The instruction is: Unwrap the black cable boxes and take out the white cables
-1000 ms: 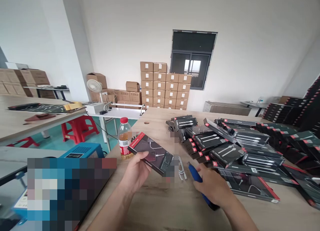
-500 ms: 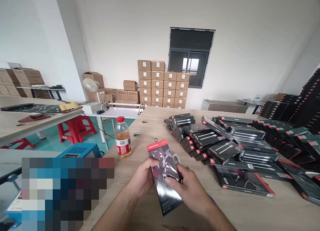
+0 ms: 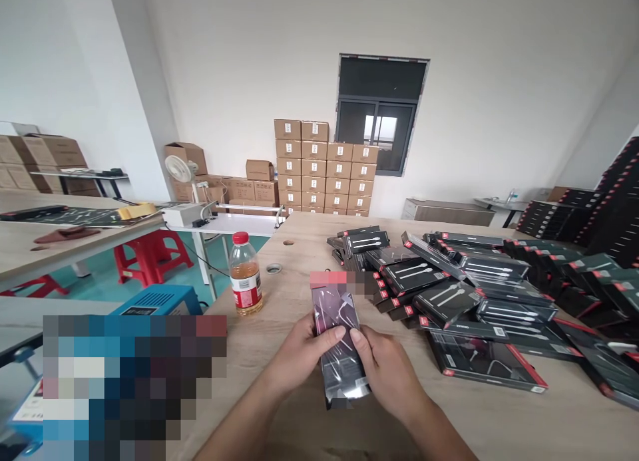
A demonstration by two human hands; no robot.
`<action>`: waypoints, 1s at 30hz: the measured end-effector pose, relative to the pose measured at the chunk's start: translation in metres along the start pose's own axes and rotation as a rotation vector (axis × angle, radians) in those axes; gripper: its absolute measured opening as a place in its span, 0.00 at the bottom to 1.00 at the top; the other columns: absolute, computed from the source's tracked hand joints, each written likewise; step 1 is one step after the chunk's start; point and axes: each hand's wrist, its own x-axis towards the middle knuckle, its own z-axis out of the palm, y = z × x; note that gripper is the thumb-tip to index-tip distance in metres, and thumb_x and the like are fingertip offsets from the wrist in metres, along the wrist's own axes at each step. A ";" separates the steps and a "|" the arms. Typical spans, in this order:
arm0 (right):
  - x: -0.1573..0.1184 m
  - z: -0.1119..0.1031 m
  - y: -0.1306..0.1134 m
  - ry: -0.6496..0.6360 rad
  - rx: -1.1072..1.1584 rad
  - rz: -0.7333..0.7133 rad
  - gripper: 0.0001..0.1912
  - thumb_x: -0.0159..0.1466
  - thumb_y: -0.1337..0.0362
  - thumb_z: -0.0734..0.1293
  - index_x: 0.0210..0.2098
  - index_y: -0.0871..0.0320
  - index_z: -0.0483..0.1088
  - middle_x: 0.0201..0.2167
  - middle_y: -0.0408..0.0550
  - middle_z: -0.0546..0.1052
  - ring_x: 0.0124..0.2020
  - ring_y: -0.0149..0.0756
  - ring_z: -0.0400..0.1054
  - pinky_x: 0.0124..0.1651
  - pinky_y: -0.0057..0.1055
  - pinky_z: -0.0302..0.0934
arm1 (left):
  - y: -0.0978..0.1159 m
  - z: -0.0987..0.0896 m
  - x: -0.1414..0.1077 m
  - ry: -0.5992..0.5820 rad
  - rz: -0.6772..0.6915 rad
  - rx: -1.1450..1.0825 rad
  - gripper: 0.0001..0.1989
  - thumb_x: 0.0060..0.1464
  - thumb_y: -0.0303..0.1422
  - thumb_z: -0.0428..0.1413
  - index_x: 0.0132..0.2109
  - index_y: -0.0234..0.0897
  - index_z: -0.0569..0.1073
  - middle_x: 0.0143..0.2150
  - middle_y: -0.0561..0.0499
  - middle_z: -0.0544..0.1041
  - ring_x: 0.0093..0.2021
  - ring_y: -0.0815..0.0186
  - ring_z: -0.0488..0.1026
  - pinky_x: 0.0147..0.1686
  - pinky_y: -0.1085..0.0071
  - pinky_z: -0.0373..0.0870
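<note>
Between both hands is a flat black retail box [image 3: 340, 364] with a glossy front and white cable-like shapes pictured on it. Its top end is blurred over. My left hand [image 3: 305, 351] grips the left long side, thumb lying across the front. On the opposite side my right hand [image 3: 382, 358] holds the box with its thumb pressed near the middle. The box is tilted up toward me, above the wooden table [image 3: 259, 388]. To the right lies a heap of similar black boxes [image 3: 417, 275] with red ends and white cable pictures.
A bottle of amber liquid [image 3: 246, 280] with a red cap stands left of my hands. Beyond it is a round table hole [image 3: 273, 269]. More black boxes [image 3: 606, 208] are stacked far right. A blue machine [image 3: 162, 300] sits lower left beside a pixelated area. Cartons [image 3: 314, 167] line the wall.
The box has turned more upright and shifted slightly right. My left hand has moved right along with it, its thumb now lower on the front. The white cable loop behind the box is no longer visible.
</note>
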 end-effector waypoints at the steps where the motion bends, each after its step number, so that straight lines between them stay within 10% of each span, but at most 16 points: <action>1: 0.000 -0.001 0.000 -0.003 -0.049 -0.006 0.30 0.75 0.47 0.47 0.32 0.55 0.71 0.28 0.50 0.79 0.28 0.39 0.72 0.32 0.30 0.55 | 0.001 0.000 0.000 -0.020 -0.020 -0.010 0.17 0.53 0.43 0.65 0.41 0.34 0.80 0.38 0.47 0.82 0.38 0.60 0.77 0.39 0.69 0.71; 11: 0.006 -0.022 0.022 0.251 0.018 0.157 0.35 0.72 0.40 0.48 0.26 0.55 0.71 0.24 0.50 0.78 0.26 0.40 0.70 0.34 0.35 0.58 | 0.009 -0.016 -0.007 -0.349 -0.196 0.053 0.18 0.47 0.42 0.68 0.44 0.38 0.82 0.38 0.52 0.83 0.38 0.62 0.76 0.40 0.70 0.69; 18: 0.018 -0.048 0.040 0.510 0.956 0.419 0.25 0.64 0.41 0.65 0.38 0.57 0.76 0.33 0.52 0.81 0.33 0.42 0.76 0.32 0.35 0.67 | 0.015 -0.015 -0.016 -0.726 -0.284 0.088 0.18 0.41 0.44 0.70 0.37 0.38 0.81 0.33 0.54 0.78 0.33 0.65 0.71 0.36 0.71 0.67; 24: 0.019 -0.047 0.035 0.297 1.475 0.343 0.16 0.61 0.52 0.72 0.27 0.54 0.66 0.16 0.32 0.58 0.16 0.26 0.54 0.21 0.24 0.57 | 0.016 -0.015 -0.018 -0.637 -0.222 -0.071 0.23 0.40 0.45 0.71 0.40 0.35 0.82 0.34 0.50 0.80 0.33 0.64 0.72 0.35 0.72 0.68; 30: 0.012 -0.021 0.011 0.023 1.111 0.349 0.29 0.56 0.35 0.70 0.29 0.57 0.69 0.15 0.30 0.49 0.17 0.24 0.38 0.19 0.24 0.36 | 0.012 -0.021 -0.018 -0.308 -0.126 -0.474 0.20 0.41 0.42 0.72 0.41 0.37 0.82 0.33 0.48 0.82 0.30 0.65 0.77 0.32 0.73 0.74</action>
